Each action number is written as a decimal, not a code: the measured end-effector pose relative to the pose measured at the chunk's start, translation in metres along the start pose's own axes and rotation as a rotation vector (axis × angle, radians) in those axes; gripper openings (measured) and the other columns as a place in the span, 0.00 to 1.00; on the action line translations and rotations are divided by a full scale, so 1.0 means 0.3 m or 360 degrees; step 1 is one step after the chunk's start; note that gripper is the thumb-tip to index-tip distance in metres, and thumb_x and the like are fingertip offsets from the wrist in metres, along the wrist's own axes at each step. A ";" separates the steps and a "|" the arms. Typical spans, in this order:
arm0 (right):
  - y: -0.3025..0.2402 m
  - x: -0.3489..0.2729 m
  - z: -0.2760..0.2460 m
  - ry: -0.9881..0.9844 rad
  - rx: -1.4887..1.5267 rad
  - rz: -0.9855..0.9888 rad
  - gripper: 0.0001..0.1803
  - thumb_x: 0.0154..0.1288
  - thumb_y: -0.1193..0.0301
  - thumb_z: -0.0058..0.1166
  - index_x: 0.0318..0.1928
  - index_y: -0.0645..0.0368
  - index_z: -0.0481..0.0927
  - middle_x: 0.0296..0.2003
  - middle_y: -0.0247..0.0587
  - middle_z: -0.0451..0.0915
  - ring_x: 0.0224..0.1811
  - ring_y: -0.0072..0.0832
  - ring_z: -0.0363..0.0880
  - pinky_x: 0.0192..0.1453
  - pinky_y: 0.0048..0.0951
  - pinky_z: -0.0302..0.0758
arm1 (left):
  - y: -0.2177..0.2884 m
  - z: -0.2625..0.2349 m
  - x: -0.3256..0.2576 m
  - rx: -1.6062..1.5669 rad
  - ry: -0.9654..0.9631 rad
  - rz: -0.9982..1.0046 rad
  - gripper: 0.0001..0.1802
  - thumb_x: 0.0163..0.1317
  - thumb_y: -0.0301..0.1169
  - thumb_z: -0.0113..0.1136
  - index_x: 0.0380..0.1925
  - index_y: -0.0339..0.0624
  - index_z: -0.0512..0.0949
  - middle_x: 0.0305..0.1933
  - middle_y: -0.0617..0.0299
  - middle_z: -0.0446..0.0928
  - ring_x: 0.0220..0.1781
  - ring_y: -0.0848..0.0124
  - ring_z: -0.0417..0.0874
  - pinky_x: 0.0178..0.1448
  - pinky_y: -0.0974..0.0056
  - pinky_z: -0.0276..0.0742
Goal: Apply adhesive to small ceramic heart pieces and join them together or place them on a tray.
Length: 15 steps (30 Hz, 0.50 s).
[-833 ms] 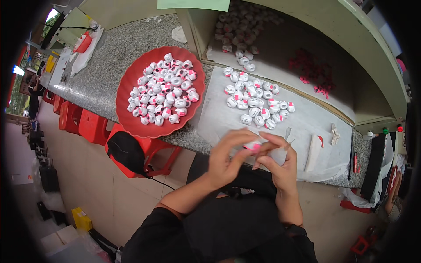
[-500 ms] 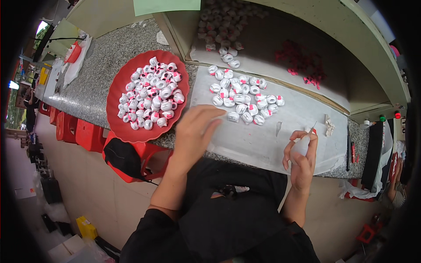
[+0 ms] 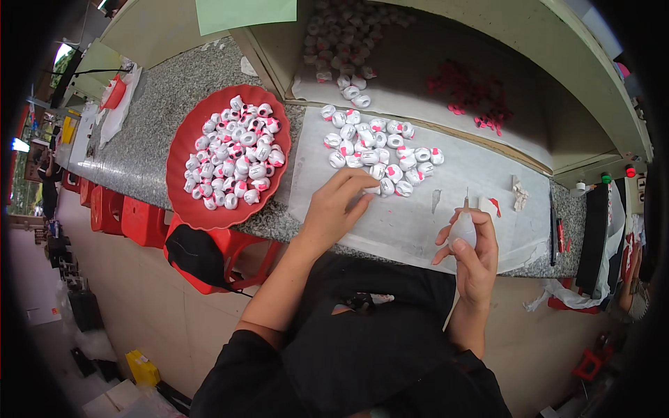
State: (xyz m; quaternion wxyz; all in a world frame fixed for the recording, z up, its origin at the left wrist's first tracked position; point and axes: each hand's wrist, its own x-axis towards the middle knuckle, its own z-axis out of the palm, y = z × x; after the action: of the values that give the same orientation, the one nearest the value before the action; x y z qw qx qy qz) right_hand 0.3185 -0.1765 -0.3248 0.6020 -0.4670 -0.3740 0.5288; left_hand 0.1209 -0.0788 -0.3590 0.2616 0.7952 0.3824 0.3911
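Observation:
My left hand (image 3: 338, 212) is at the near edge of a group of small white figure heads (image 3: 366, 136) with pink details, spread on a white sheet (image 3: 408, 230). Its thumb and fingertips close around one white figure head (image 3: 374, 189), which they mostly hide. In my right hand (image 3: 477, 258), above the sheet's right part, is a translucent squeeze bottle (image 3: 463, 231) with a thin needle tip pointing up and away from me. The bottle touches none of the heads.
To the left, a red scalloped tray (image 3: 180, 146) holds many more white heads. Under the shelf lie further white heads (image 3: 341, 42) and a pile of pink pieces (image 3: 481, 101). Crumpled tissue (image 3: 519, 194) lies at the right. Red stools (image 3: 143, 221) stand below the counter.
My left hand has moved right to the nearest white head and its fingers have curled in. My right hand has turned the bottle so its needle points more upright. The view has shifted slightly.

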 end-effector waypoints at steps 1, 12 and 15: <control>-0.006 0.001 0.005 0.0000 -0.0001 -0.0002 0.18 0.50 0.73 0.47 0.43 0.66 0.63 0.39 0.43 0.63 0.33 0.30 0.70 0.21 0.25 0.74 | 0.003 -0.001 -0.003 -0.0231 0.0036 -0.0067 0.13 0.44 0.16 0.56 0.33 0.36 0.72 0.36 0.58 0.72 0.38 0.67 0.75 0.39 0.68 0.72; -0.010 -0.007 0.010 0.0123 0.0159 -0.0384 0.18 0.50 0.74 0.52 0.41 0.64 0.63 0.41 0.43 0.63 0.33 0.26 0.69 0.21 0.19 0.71 | 0.084 0.020 -0.016 -0.2147 0.0002 -0.0957 0.10 0.58 0.27 0.44 0.39 0.36 0.69 0.40 0.56 0.71 0.38 0.72 0.74 0.39 0.71 0.73; -0.021 -0.006 0.016 0.0228 0.0347 -0.0538 0.18 0.48 0.75 0.54 0.39 0.61 0.63 0.39 0.41 0.62 0.32 0.22 0.66 0.22 0.15 0.68 | 0.075 0.037 -0.034 -0.2383 -0.0063 -0.1002 0.11 0.59 0.28 0.44 0.40 0.36 0.69 0.42 0.55 0.71 0.36 0.74 0.74 0.38 0.72 0.73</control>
State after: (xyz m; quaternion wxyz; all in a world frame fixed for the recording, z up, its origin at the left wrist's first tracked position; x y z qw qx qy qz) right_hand 0.3156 -0.1776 -0.3172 0.7541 -0.3661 -0.3439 0.4232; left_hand 0.1349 -0.1012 -0.3535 0.8287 0.2714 0.2205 0.4371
